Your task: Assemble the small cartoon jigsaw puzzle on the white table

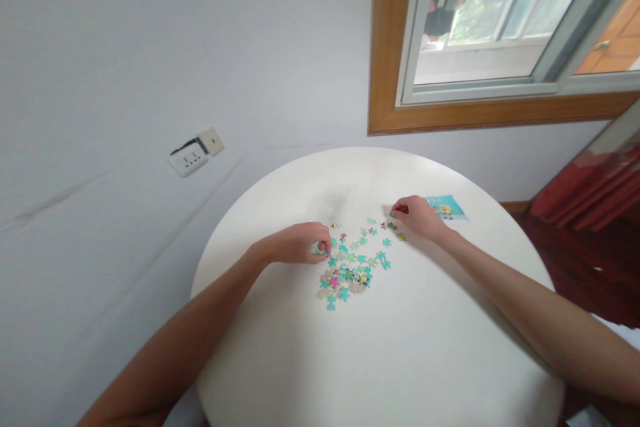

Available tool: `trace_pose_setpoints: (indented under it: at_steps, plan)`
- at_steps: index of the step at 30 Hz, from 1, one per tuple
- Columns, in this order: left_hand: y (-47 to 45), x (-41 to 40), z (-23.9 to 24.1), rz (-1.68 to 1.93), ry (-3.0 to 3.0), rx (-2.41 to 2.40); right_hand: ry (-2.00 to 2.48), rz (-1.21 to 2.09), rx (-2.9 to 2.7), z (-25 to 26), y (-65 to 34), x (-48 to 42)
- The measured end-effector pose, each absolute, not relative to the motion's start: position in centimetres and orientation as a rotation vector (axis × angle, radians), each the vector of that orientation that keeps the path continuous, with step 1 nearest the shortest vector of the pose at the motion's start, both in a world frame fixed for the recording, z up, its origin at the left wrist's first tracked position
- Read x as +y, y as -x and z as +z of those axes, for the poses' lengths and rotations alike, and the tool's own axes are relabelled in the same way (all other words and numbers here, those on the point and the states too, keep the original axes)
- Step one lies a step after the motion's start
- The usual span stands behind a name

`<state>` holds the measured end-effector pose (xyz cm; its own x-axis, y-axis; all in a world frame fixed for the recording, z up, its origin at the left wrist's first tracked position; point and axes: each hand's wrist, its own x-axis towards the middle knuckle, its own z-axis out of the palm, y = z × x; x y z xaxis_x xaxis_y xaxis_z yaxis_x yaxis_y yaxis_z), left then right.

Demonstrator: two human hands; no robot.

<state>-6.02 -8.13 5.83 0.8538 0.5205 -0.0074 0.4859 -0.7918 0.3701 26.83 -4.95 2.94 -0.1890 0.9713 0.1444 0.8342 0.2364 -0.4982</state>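
Many small jigsaw puzzle pieces [345, 275], teal, pale green, pink, yellow and tan, lie in a loose heap and scattered on a white round table [400, 347]. At the heap's left edge my left hand [304, 243] is closed, its thumb and fingers curled round a jigsaw piece [323, 253]. My right hand [415, 213] pinches a teal jigsaw piece [392, 214] just above the table, near the far right pieces. Behind that hand lies a blue picture sheet [453, 208] with a yellow cartoon figure, partly hidden by the wrist.
Beyond the table stands a white wall with a socket [188, 159] at the left. A wood-framed window [393, 121] is at the upper right. Red curtain cloth [587, 183] hangs at the right over a dark red floor [575, 253].
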Motion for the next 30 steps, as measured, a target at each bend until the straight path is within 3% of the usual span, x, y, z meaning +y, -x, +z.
trace_pose_setpoints:
  at_steps: [7, 13, 23, 30]
  plan:
    - [6.7, -7.4, 6.0, 0.089, -2.627, 0.934, 1.83, 0.335, -2.094, 2.0, -27.1, -4.2]
    - [5.4, -8.3, 6.2, 0.216, -2.621, 0.744, 1.809, 0.148, -2.124, 2.5, -26.0, -5.3]
    - [5.5, -7.9, 5.7, 0.259, -2.645, 0.742, 1.697, 0.36, -2.379, 3.4, -26.5, -5.5]
    - [5.5, -8.0, 5.8, 0.263, -2.614, 0.702, 1.839, 0.249, -2.342, 3.6, -26.6, -5.9]
